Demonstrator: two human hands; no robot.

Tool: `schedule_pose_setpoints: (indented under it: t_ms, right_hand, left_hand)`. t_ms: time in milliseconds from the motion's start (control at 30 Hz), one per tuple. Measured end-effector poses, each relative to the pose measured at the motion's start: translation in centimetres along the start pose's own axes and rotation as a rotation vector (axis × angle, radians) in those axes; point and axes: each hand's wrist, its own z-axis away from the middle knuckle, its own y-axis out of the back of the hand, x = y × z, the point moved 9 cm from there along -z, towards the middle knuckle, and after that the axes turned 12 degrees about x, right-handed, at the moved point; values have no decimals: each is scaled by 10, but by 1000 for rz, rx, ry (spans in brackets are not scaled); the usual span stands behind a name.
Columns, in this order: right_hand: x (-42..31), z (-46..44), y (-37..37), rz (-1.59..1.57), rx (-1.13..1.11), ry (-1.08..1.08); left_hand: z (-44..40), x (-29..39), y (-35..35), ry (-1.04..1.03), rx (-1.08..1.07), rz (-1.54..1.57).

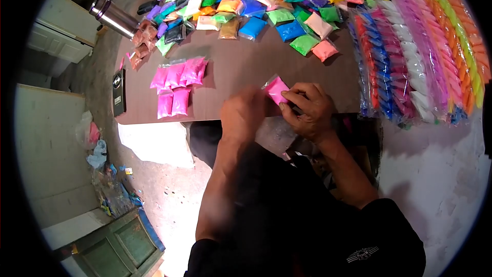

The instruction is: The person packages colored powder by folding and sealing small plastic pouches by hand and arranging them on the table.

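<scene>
A small clear packet with bright pink filling (275,88) is pinched between the thumb and fingers of my right hand (310,109), over the front edge of the table. Close by on its left is my left hand (243,112), smeared by motion, so its fingers cannot be made out. Several filled pink packets (179,78) lie grouped in two rows on the brown tabletop (225,61), left of my hands.
A heap of many-coloured packets (256,0) covers the back of the table. Long bagged strips of coloured packets (410,56) lie at the right. On the left are a steel flask (114,16), brown packets (143,41) and a black device (119,92) near the edge.
</scene>
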Motion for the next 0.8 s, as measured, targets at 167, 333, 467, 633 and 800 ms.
schedule_pose_setpoints:
  t_ms: [167,333,467,633,800]
  right_hand:
    - [0,-1,1,-26,8,3]
    - [-1,2,0,-64,11,41]
    - [-2,1,1,-58,20,29]
    - [0,4,-2,-38,32,37]
    - [-3,1,-1,-14,23,72]
  left_hand:
    - [-9,-3,11,107,-17,31]
    - [-4,33,-7,-79,-141,-62]
    - [-23,8,-8,-86,-129,-48]
    - [-24,14,3,-32,-83,-61]
    - [-18,29,-16,-76,-184,-96]
